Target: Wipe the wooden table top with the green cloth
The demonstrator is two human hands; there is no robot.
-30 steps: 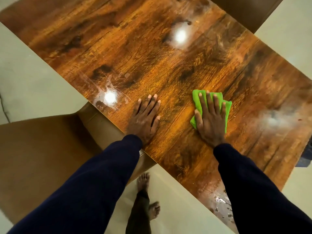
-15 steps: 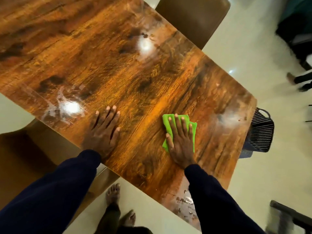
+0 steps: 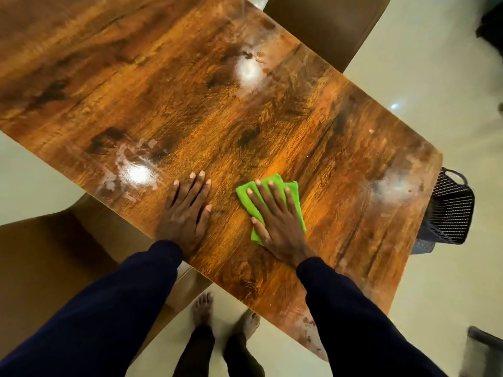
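Head view, right hand flat on green cloth

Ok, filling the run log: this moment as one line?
right hand flat on green cloth | left hand flat on table top | smears remain

Most of the green cloth lies hidden beneath the flat right hand; only its edges show past the fingertips and beside the thumb. Far beyond the fingers the wooden table top runs out of the frame at the top and left. Both dark sleeves are cut off by the bottom edge. The brown chair beyond the table shows only part of its back. Off to the right of the fingers, the dark mesh basket is partly hidden behind the table's corner. A blurred shape sits at the lower right corner; I can't tell what it is.
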